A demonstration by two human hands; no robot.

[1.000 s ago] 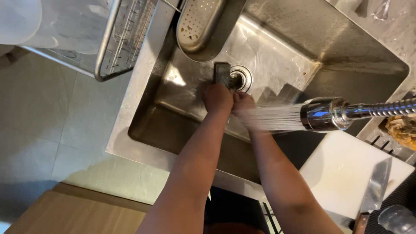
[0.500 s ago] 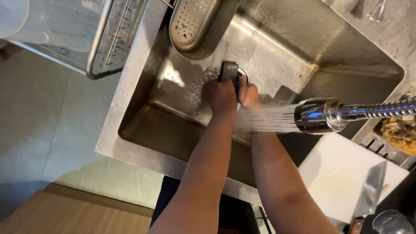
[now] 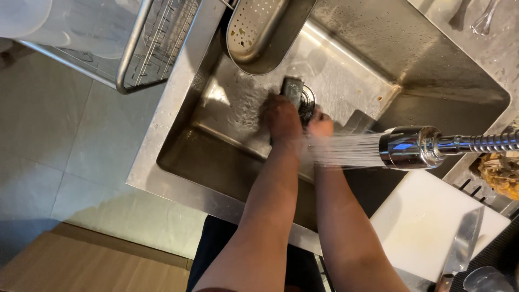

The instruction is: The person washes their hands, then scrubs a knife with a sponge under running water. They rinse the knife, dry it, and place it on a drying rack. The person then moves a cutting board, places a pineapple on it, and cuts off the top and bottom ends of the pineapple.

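A wet, brushed stainless-steel sink [image 3: 378,48] is seen from the head view, with a perforated oval metal strainer [image 3: 254,30] at its far edge. A small dark rectangular object [image 3: 293,89] is gripped over the drain by the curled left hand [image 3: 281,116]. The right hand [image 3: 320,125], fingers bent, is held beside it under spray from the chrome faucet head [image 3: 408,147].

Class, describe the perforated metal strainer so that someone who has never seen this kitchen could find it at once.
Start at the steel sink. At its far edge, beyond the left hand and the drain, lies the strainer, beside the wire rack. It alone is an oval tray dotted with small holes.
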